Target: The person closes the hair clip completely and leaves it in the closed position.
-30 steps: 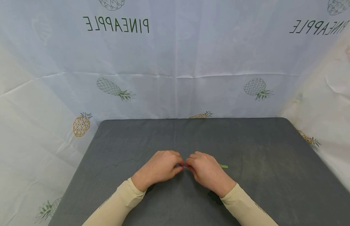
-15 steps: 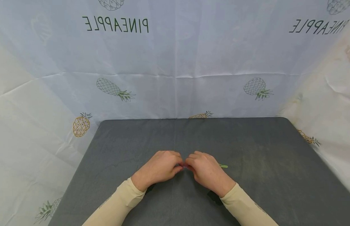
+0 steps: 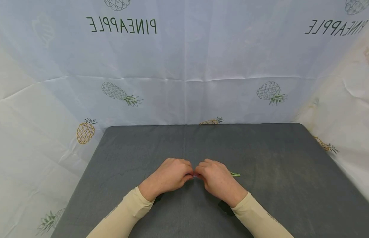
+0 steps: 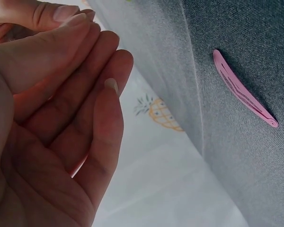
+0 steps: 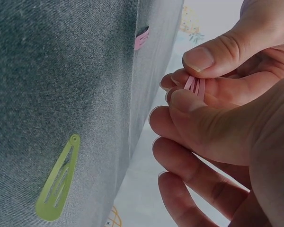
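Observation:
A small pink snap hair clip (image 3: 195, 175) spans the narrow gap between my two hands over the middle of the table. My left hand (image 3: 172, 175) pinches one end between thumb and fingers. At the other end, my right hand (image 3: 217, 180) pinches it too. Between the fingertips, the right wrist view shows the slotted pink strips of the held hair clip (image 5: 195, 86); its ends are covered. The left hand's lower fingers (image 4: 109, 123) are bent loosely.
On the grey table (image 3: 261, 155), a green snap hair clip (image 5: 59, 182) lies beyond the right hand. Another pink hair clip (image 4: 245, 90) lies on the cloth, hidden in the head view. A pineapple-print curtain (image 3: 184, 59) stands behind the table.

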Action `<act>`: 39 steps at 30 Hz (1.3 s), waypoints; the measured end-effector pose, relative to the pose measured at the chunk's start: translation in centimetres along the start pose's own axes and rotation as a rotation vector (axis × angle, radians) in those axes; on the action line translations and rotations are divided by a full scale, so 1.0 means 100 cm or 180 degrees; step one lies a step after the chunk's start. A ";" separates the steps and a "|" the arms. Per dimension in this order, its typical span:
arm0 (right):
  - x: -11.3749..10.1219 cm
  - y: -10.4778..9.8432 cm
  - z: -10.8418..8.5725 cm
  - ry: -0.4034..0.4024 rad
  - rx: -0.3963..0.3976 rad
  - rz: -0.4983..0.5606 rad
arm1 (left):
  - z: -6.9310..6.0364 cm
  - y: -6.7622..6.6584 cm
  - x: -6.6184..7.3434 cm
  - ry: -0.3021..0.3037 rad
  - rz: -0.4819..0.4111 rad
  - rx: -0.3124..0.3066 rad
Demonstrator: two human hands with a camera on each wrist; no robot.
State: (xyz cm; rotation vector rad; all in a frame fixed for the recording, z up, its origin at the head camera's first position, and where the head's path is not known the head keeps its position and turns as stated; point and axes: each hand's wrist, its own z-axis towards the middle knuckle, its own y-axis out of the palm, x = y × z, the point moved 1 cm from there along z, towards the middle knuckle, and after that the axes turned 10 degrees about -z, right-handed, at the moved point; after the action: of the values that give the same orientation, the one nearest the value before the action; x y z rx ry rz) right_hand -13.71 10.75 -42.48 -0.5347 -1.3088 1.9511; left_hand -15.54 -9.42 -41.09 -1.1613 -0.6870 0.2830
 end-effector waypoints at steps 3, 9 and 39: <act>-0.001 0.000 0.000 0.0000 0.0002 0.0021 | 0.000 -0.001 0.000 0.0032 0.0034 0.0001; -0.001 0.000 0.000 -0.0009 -0.0018 0.0059 | 0.000 -0.001 0.001 0.0079 0.0087 0.0004; -0.001 0.000 0.001 0.0004 0.0013 0.0156 | 0.000 0.001 -0.001 0.0159 0.0003 0.0086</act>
State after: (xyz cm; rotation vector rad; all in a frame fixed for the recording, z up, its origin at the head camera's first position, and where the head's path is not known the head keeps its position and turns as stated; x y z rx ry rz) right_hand -13.66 10.60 -42.41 -0.5706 -1.3020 1.9926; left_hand -15.60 -9.47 -41.26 -1.1393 -0.6371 0.2627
